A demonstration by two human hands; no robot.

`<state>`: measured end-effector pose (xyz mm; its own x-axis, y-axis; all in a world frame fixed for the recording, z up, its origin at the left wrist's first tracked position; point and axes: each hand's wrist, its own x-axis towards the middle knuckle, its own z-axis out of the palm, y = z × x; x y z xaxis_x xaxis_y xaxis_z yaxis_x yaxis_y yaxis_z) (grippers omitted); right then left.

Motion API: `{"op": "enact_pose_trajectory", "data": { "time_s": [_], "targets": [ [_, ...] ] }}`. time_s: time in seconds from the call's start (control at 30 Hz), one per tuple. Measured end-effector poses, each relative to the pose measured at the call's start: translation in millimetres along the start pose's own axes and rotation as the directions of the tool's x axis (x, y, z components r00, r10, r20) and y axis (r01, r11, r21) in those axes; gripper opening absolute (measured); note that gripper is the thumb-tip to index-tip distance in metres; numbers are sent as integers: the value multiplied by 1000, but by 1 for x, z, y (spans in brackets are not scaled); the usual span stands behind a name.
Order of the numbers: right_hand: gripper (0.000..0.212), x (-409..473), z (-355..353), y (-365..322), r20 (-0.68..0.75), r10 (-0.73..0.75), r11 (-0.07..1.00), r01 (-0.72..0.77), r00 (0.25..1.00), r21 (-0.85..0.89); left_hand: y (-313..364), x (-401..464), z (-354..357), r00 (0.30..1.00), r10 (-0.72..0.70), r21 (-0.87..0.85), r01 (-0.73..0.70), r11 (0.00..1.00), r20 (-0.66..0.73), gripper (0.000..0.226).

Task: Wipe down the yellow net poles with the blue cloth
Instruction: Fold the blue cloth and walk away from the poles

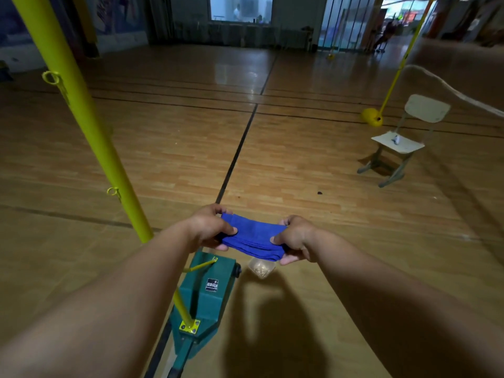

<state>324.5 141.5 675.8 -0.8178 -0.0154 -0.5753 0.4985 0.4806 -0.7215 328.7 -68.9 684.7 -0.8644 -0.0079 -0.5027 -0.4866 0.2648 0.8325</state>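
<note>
Nearest us, a green moulded base (210,293) sits on the wooden floor (300,173), with a thin yellow brace (181,304) bolted to it through a square yellow plate. Just above it we hold the blue cloth (255,237), a soft folded band of fabric stretched between our hands: our left hand (208,227) pinches its left end with thumb on top and fingers curled beneath, and our right hand (296,238) grips its right end the same way. The near yellow pole (81,113), a smooth round tube with small yellow hooks on its side, rises slanting at our left, apart from the cloth. A dark court line runs away across the glossy planks. Further right stands a pale chair (401,143), and beyond it a second yellow pole (395,80) on a rounded yellow foot
</note>
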Motion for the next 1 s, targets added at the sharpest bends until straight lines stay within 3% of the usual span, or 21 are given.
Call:
{"op": "enact_pose_trajectory", "data": {
  "time_s": [0.23, 0.47, 0.7, 1.0],
  "targets": [
    [35, 77, -24, -14, 10, 23, 999, -23, 1000, -45, 21, 68, 8, 999, -31, 1, 31, 1000, -24, 43],
    [42, 169, -71, -28, 79, -21, 994, 30, 997, -106, 47, 153, 34, 991, -102, -66, 96, 993, -89, 39],
    [26, 254, -100, -19, 170, 116, 993, -117, 979, 0, 35, 220, 69, 972, -179, -176, 151, 973, -154, 47],
    [9, 342, -68, 12, 179, 302, 932, -329, 936, 151, 7, 299, 81, 947, -278, -289, 225, 931, -160, 52]
  ]
}}
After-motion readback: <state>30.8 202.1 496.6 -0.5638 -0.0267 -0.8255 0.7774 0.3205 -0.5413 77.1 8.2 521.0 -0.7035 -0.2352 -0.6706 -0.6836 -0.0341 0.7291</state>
